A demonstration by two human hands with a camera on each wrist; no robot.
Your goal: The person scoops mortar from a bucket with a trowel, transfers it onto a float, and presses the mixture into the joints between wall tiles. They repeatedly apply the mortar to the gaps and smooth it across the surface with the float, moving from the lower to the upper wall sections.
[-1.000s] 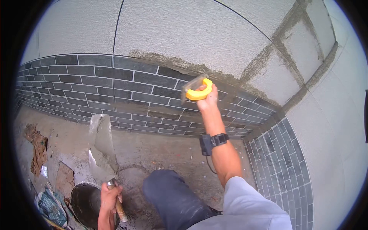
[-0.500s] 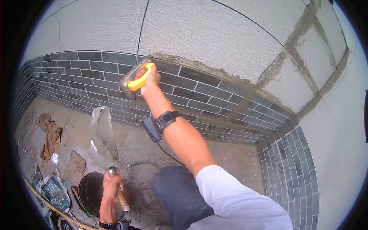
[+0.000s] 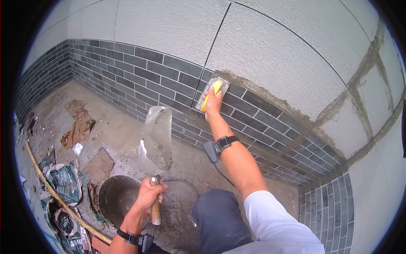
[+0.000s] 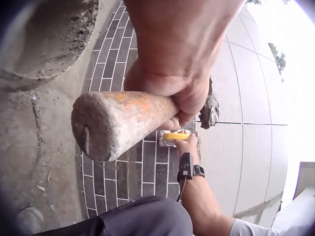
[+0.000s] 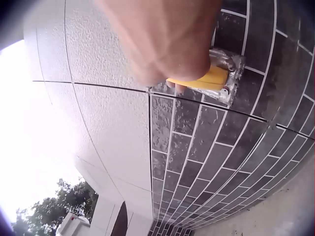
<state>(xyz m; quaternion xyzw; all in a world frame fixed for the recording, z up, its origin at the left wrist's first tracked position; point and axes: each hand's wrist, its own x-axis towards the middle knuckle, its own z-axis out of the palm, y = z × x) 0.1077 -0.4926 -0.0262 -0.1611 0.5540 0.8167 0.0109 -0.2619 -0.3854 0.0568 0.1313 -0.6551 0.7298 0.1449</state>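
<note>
My right hand (image 3: 213,103) grips the yellow handle of a grout float (image 3: 224,86). Its pale plate lies against the dark brick-pattern tiles (image 3: 169,72), just beside a vertical black joint and under the white wall panels. In the right wrist view, the float's yellow handle (image 5: 215,78) shows below the knuckles. Low on the left, my left hand (image 3: 147,195) holds a trowel by its worn wooden handle (image 3: 156,211). The trowel's broad metal blade (image 3: 157,122) points toward the wall and carries grey mortar (image 3: 160,144). From the left wrist, the handle's butt (image 4: 93,128) looms close.
A bucket (image 3: 105,190) with grey residue stands beside my left forearm. Crumpled bags (image 3: 63,184), brown scrap (image 3: 80,127), a flat board piece (image 3: 99,165) and a long yellow strip (image 3: 67,209) lie on the floor. Mortar smears (image 3: 270,97) line the panels' lower edge.
The float has gone left along the tiles to the black joint, and its plate now lies flatter on the wall. My view has turned left. The left hand keeps its hold on the trowel.
</note>
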